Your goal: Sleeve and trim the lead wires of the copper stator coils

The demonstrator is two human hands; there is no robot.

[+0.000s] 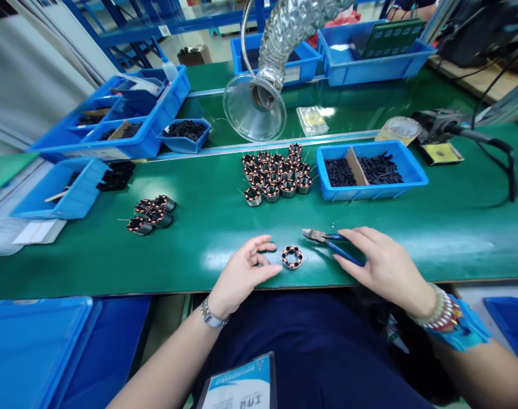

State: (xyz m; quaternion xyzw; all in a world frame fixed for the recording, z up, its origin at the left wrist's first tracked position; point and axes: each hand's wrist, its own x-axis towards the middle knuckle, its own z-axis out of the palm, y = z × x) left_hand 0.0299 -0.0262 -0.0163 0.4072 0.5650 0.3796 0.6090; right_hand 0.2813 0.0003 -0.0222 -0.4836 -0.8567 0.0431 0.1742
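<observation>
A single wound motor stator (292,258), a ring with copper coils, stands on the green bench in front of me. My left hand (246,271) is just left of it, empty, with thumb and fingers apart and the thumb tip close to the ring's edge. To the right, my right hand (380,261) has its thumb and fingers on the blue handles of a pair of diagonal cutters (326,238). The cutters' handles are spread, and their jaws point left, above and right of the stator.
Several more stators (276,173) stand grouped at mid-bench, and a smaller group (150,215) is at left. A blue divided bin (374,193) holds black pieces. A clear extraction hood (254,108) hangs over the back. A tape roll (399,129) lies at right.
</observation>
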